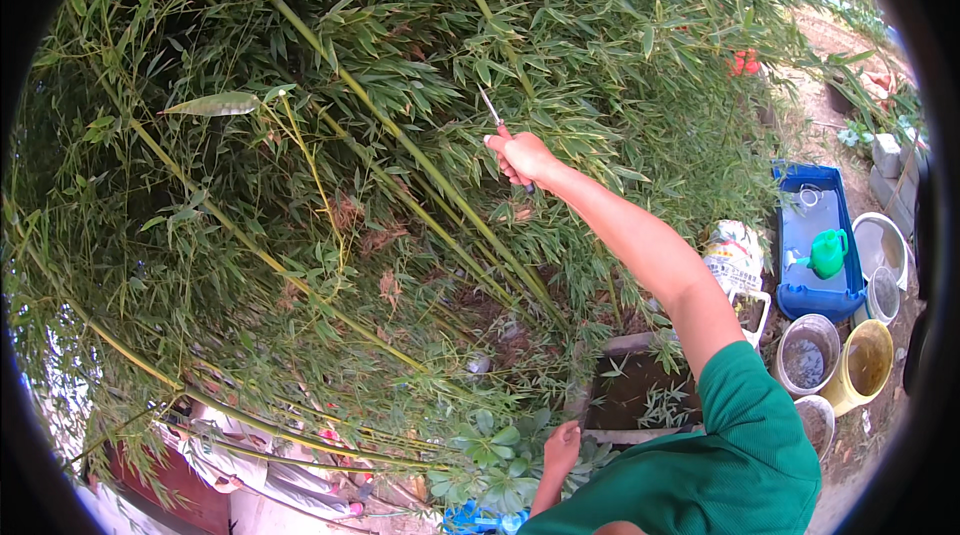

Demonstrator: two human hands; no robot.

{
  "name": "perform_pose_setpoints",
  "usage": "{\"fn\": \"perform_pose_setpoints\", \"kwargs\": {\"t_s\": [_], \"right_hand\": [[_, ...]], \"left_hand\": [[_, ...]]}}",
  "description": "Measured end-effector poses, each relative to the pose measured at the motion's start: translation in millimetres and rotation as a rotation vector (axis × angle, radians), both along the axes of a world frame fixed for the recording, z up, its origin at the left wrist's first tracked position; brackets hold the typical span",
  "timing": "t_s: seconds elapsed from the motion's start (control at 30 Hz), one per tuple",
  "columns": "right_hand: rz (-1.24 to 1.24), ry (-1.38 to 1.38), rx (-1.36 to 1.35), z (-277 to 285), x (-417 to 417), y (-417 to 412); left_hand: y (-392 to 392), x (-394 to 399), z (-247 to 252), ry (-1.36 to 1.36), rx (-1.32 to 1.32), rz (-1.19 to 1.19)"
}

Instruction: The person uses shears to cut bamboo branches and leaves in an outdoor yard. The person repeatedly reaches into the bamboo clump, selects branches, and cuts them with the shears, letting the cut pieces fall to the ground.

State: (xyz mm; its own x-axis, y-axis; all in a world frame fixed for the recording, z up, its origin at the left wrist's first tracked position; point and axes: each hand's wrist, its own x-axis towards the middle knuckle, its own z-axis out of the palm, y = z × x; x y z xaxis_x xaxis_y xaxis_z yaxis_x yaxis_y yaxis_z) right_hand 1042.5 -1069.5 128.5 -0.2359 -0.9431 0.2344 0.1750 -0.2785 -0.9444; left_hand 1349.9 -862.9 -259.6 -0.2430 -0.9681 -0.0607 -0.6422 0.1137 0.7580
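My right hand [517,158] is stretched out into the bamboo leaves [420,92]. It is closed around the reddish handle of a knife-like hand tool [490,104], whose narrow metal blade points up and left among the foliage. Just left of that hand, green bamboo culms [420,154] slant up from the ground. Low near my body, my left hand [562,449] has its fingers curled, and its palm is hidden. Broad-leaved plants [495,445] grow beside it. Right of them, a dark rectangular basin [637,389] holds fallen bamboo leaves.
At right, a blue tub [821,235] holds a green watering can [828,254]. Several buckets, one a yellow bucket [859,370], stand near a printed sack [733,254]. Another person [247,452] stands at lower left behind leaning bamboo, holding a thin pole [292,509].
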Motion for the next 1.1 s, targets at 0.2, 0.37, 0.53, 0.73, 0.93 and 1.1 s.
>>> {"fn": "perform_pose_setpoints", "kwargs": {"t_s": [0.2,0.37,0.53,0.73,0.93,1.1], "right_hand": [[-0.014,-0.176,-0.046,14.7,-16.6,-15.8],[-0.006,-0.033,-0.073,33.0,-24.8,-13.6],[0.006,0.069,-0.057,42.4,-33.4,-16.6],[0.017,0.126,-0.057,49.2,-36.8,-18.7],[-0.048,0.223,-0.072,51.1,-38.5,-22.5],[-0.11,0.295,-0.072,46.6,-35.8,-22.6]], "left_hand": [[-4.5,4.2,-6.4,0.023,-0.021,0.017],[-8.0,15.0,-23.0,0.031,-0.029,0.029],[-10.3,13.8,-16.4,0.04,-0.02,0.026],[-11.2,13.9,-8.3,0.032,-0.045,0.024],[-14.9,15.5,-13.6,0.034,-0.024,0.035],[-14.7,12.0,-10.2,0.041,-0.016,0.032]]}}
